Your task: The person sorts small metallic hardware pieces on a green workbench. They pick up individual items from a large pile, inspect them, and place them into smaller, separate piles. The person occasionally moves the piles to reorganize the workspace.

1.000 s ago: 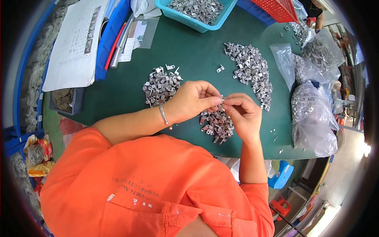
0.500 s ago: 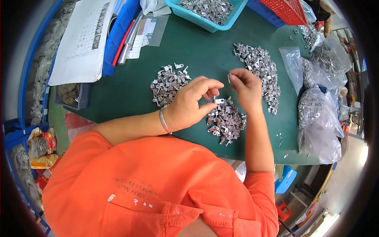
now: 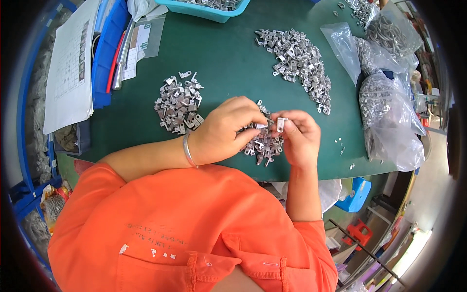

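Between the thumb and fingers of my right hand (image 3: 302,138) is a small L-shaped metal bracket (image 3: 280,123), its holed face showing. Close by on the left, my left hand (image 3: 226,125) pinches another small metal bracket (image 3: 261,126), partly hidden by the fingers. Both hands hover over a middle pile of metal brackets (image 3: 265,147), which they partly cover. To the left of my left hand lies a second pile of brackets (image 3: 176,104). A larger heap of brackets (image 3: 304,68) spreads beyond my right hand.
A turquoise basket (image 3: 221,13) of metal parts stands at the far edge of the green table (image 3: 219,53). Clear bags of metal parts (image 3: 382,104) lie at right. A blue tray (image 3: 104,53), a red pen (image 3: 116,61) and paper sheets (image 3: 68,73) lie at left.
My right hand has come down closer to my left hand and its bracket now shows its holed face. My left hand still pinches a bracket. The whole view has shifted.
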A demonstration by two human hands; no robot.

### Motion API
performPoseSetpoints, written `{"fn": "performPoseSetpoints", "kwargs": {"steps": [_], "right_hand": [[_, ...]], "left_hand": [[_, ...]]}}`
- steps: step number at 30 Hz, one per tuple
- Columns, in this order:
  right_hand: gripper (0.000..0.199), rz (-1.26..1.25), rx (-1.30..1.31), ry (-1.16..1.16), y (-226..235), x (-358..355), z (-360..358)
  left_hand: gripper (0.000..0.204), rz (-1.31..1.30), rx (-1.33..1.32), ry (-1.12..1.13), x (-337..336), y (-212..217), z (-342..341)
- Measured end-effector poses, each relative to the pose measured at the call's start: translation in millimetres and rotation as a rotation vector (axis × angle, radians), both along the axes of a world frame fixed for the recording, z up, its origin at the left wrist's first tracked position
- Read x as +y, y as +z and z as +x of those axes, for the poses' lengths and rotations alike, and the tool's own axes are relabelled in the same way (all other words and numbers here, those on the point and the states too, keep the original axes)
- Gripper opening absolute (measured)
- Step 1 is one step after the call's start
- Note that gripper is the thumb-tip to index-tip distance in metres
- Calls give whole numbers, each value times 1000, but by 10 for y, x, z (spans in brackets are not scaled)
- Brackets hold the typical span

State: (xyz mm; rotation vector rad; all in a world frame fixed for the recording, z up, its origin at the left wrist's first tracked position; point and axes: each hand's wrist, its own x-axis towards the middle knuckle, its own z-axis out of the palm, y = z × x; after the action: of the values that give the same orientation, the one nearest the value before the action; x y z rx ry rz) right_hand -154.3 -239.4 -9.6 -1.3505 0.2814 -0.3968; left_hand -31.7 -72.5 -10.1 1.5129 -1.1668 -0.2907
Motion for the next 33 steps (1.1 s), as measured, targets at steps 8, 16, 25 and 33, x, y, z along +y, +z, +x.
{"fn": "performPoseSetpoints", "kwargs": {"steps": [8, 16, 25, 33], "right_hand": [[13, -1044, 47, 98, 130, -223, 85], [12, -1162, 248, -276, -282, -588, 652], [12, -11, 84, -187, -59, -261, 166], [18, -729, -72, 10, 112, -70, 29]], "left_hand": [[12, 81, -116, -110, -13, -195, -43], [11, 52, -152, -26, 23, -68, 0], [26, 229, 647, -56, -101, -26, 24], [14, 229, 978, -111, -193, 68, 39]]}}
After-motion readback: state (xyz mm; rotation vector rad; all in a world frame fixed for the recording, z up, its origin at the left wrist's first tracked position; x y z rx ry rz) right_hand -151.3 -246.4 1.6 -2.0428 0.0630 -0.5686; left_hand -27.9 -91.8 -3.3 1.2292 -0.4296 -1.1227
